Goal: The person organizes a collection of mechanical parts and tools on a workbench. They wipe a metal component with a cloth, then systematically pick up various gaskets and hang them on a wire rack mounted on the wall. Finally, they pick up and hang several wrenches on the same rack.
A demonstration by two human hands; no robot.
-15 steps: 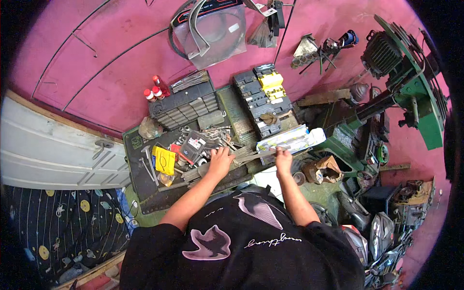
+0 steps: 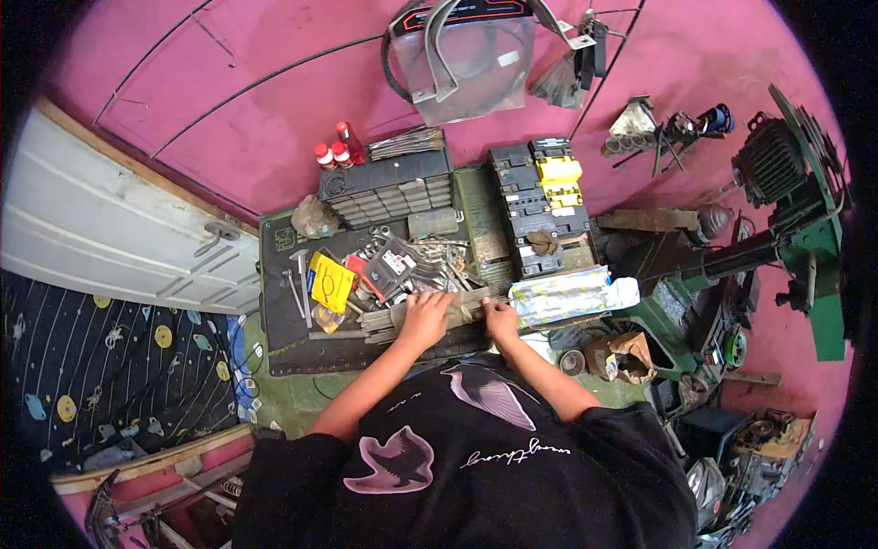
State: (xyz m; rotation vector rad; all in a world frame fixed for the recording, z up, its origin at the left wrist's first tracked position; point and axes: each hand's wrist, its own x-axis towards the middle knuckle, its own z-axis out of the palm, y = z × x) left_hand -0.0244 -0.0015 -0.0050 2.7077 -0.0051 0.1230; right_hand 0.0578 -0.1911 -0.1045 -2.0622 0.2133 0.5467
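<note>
A bundle of thin grey rods, which look like welding rods (image 2: 378, 322), lies along the near edge of the dark workbench top (image 2: 285, 340). Across the middle of the bundle my left hand (image 2: 426, 317) is closed over the rods. My right hand (image 2: 500, 321) is at their right end, fingers drawn together against them. Just right of it lies a shiny white, blue and yellow packet (image 2: 560, 296). Behind the rods are a heap of spanners and metal parts (image 2: 448, 254), a dark box with a label (image 2: 389, 270) and a yellow packet (image 2: 330, 283).
A black drawer cabinet (image 2: 389, 188) stands at the back, with red bottles (image 2: 340, 151) on its left. Black and yellow batteries (image 2: 540, 206) stand in rows to the right. A green drill press (image 2: 805, 247) and an open paper bag (image 2: 622, 357) are farther right.
My right hand has moved left from beside the shiny packet to the rods' right end, bringing in the rods it held out. The view has shifted, so the bench sits slightly farther right.
</note>
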